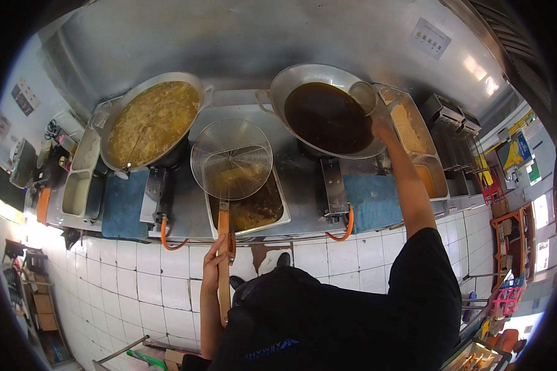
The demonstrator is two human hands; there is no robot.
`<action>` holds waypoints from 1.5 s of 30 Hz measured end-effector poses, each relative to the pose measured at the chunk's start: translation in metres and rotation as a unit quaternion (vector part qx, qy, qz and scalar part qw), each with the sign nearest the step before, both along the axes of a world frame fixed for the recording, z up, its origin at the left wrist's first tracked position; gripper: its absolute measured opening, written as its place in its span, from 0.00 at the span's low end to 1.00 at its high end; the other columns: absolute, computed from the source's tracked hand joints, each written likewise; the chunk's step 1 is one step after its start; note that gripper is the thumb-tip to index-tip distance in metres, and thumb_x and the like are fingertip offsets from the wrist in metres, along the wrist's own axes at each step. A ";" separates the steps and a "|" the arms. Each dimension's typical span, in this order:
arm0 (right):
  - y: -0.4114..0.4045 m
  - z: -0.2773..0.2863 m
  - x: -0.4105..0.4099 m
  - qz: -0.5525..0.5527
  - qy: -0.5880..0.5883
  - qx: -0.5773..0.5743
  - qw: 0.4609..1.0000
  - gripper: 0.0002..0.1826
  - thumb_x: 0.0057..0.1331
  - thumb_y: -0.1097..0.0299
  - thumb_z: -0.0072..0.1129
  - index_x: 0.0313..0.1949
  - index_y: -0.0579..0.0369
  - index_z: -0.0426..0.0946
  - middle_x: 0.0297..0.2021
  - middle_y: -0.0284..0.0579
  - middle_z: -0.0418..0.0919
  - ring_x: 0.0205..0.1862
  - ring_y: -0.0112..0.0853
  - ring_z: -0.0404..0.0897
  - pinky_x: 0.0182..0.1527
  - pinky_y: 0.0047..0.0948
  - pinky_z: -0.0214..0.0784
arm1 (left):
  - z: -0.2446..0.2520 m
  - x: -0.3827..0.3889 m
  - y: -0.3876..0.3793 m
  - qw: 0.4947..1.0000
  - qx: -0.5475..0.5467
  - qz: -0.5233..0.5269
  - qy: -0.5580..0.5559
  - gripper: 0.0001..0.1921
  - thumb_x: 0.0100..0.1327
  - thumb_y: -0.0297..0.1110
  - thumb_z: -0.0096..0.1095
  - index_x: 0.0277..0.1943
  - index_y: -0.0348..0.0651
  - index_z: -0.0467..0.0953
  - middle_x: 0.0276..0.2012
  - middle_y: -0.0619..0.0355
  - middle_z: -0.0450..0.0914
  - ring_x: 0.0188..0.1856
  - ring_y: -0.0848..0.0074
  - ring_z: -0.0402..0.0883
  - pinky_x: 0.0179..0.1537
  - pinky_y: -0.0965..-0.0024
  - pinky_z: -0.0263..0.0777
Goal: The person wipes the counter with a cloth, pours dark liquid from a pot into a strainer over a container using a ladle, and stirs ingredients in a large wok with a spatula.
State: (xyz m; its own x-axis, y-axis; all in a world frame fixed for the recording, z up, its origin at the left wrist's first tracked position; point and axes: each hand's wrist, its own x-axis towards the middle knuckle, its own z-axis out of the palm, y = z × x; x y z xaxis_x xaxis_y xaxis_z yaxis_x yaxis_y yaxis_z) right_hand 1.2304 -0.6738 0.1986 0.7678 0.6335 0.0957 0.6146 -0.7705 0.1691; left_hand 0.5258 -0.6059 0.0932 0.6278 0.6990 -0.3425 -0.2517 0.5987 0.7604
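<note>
My left hand (pixel 213 262) grips the long wooden handle (pixel 223 278) of a large wire-mesh skimmer (pixel 232 162). Its round head hangs over a rectangular metal pan (pixel 285 218) of brownish liquid with lighter bits in it. My right hand (pixel 381 131), slightly blurred, is closed at the right side of a wide metal wok (pixel 301 76) of dark brown liquid. It appears to hold a small round ladle or strainer (pixel 363 97) above the wok's far right edge; its handle is mostly hidden. To the left, another wok (pixel 113 111) holds bubbling yellowish oil.
Gas burners (pixel 155 192) with orange hoses (pixel 167 239) sit beneath the woks. Metal trays (pixel 434 153) of pale coating stand at right, more trays (pixel 76 192) at left. Blue cloths (pixel 125 204) lie by the counter's front edge. Behind rises a steel wall (pixel 241 37).
</note>
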 end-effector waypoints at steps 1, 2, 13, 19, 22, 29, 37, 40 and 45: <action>0.041 0.017 -0.063 0.050 0.110 0.000 0.993 0.13 0.64 0.72 0.46 0.41 0.70 0.74 0.39 0.68 0.79 0.35 0.55 0.82 0.36 0.49 0.74 | 0.000 -0.019 -0.007 0.999 0.002 0.031 0.015 0.29 0.62 0.19 0.49 0.68 0.43 0.66 0.36 0.54 0.81 0.32 0.78 0.75 0.36 0.78 0.70; 0.052 0.038 -0.097 0.079 0.207 0.000 0.975 0.16 0.65 0.72 0.42 0.29 0.75 0.75 0.31 0.69 0.79 0.26 0.55 0.82 0.27 0.51 0.73 | 0.000 -0.026 -0.009 0.999 0.013 0.029 0.017 0.29 0.62 0.18 0.49 0.68 0.43 0.66 0.37 0.54 0.81 0.32 0.78 0.76 0.35 0.78 0.71; 0.034 0.037 -0.088 0.097 0.378 0.035 0.920 0.24 0.69 0.68 0.41 0.63 0.58 0.64 0.24 0.45 0.72 0.18 0.31 0.72 0.18 0.33 0.66 | 0.002 -0.005 0.002 0.999 0.027 -0.023 0.013 0.29 0.62 0.19 0.50 0.68 0.42 0.65 0.38 0.53 0.81 0.32 0.79 0.75 0.36 0.79 0.70; 0.005 0.069 -0.127 0.044 0.545 0.053 0.836 0.25 0.69 0.68 0.40 0.66 0.52 0.63 0.21 0.32 0.63 0.16 0.20 0.58 0.15 0.21 0.53 | 0.008 -0.003 0.003 0.999 0.029 -0.029 0.016 0.28 0.63 0.19 0.49 0.68 0.41 0.66 0.40 0.53 0.81 0.32 0.79 0.75 0.36 0.78 0.71; -0.013 0.079 -0.142 -0.001 0.614 0.102 0.783 0.26 0.69 0.69 0.41 0.67 0.49 0.62 0.20 0.28 0.59 0.15 0.15 0.52 0.14 0.16 0.47 | 0.009 0.000 0.005 0.999 0.023 -0.036 0.024 0.27 0.63 0.19 0.49 0.67 0.41 0.66 0.43 0.54 0.80 0.31 0.79 0.74 0.35 0.78 0.71; -0.043 0.092 -0.156 -0.048 0.710 0.181 0.679 0.24 0.66 0.72 0.40 0.62 0.51 0.66 0.19 0.25 0.58 0.15 0.11 0.51 0.12 0.11 0.39 | -0.014 0.001 0.015 0.998 0.027 -0.051 -0.005 0.28 0.63 0.19 0.49 0.67 0.43 0.67 0.47 0.55 0.79 0.30 0.78 0.74 0.34 0.79 0.70; -0.059 0.127 -0.168 -0.074 0.722 0.310 0.614 0.13 0.70 0.69 0.43 0.53 0.49 0.69 0.19 0.23 0.56 0.15 0.11 0.51 0.11 0.10 0.39 | -0.007 0.014 0.016 0.997 0.032 -0.069 -0.029 0.28 0.63 0.19 0.48 0.67 0.42 0.67 0.52 0.54 0.78 0.35 0.77 0.76 0.36 0.78 0.71; -0.056 0.158 -0.162 -0.046 0.720 0.391 0.572 0.10 0.71 0.66 0.47 0.51 0.46 0.70 0.19 0.23 0.55 0.14 0.11 0.51 0.11 0.10 0.37 | -0.002 0.014 0.014 0.997 0.029 -0.059 -0.031 0.28 0.63 0.19 0.47 0.68 0.40 0.66 0.52 0.53 0.77 0.41 0.77 0.77 0.36 0.76 0.72; -0.080 0.175 -0.141 0.020 0.657 0.515 0.550 0.10 0.71 0.69 0.49 0.51 0.45 0.69 0.19 0.23 0.55 0.15 0.12 0.53 0.10 0.13 0.39 | 0.005 0.021 0.008 0.995 0.005 -0.086 -0.041 0.28 0.64 0.19 0.47 0.68 0.40 0.64 0.55 0.53 0.75 0.46 0.75 0.78 0.38 0.75 0.73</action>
State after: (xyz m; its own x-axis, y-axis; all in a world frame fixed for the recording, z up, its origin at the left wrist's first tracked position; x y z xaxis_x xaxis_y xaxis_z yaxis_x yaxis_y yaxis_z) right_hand 1.0894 -0.7540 0.3740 0.5915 0.7807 -0.2015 -0.2949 -0.0232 -0.9553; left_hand 0.5464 -0.5977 0.0977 0.7644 0.5815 -0.2786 -0.2078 0.6312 0.7473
